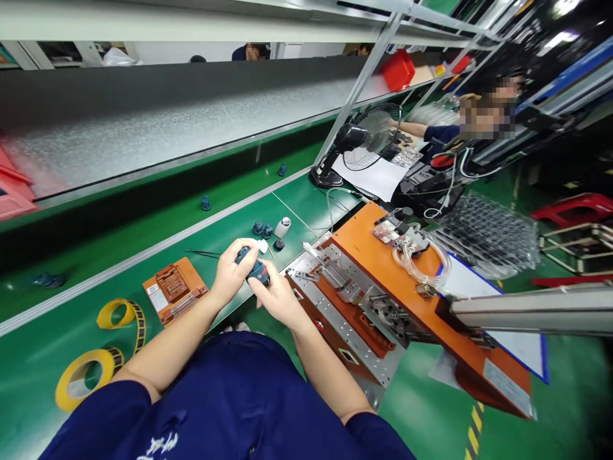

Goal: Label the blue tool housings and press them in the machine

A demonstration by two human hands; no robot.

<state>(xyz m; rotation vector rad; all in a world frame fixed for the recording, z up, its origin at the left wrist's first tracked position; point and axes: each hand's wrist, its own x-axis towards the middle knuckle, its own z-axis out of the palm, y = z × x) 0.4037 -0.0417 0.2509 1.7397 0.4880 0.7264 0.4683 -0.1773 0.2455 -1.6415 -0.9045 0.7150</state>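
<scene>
Both hands are together above the near edge of the green bench. My left hand (230, 269) is closed around one end of a dark blue plastic device (259, 273) with a small red mark. At its other end, my right hand (278, 295) grips the same device with thumb and fingers. Just beyond them stand a small white bottle (282, 228), a round black part (278, 245) and dark blue parts (258, 228). Dark tweezers (204, 253) lie to the left. An orange-brown fixture block (191, 271) sits nearer my left forearm.
Yellow tape rolls (62, 390) lie at the left. To the right is an orange machine (364, 230) with a metal plate and tubing. A black fan (330, 169) stands behind it. Several blue parts sit along the green strip at the back. A co-worker (443, 132) sits far right.
</scene>
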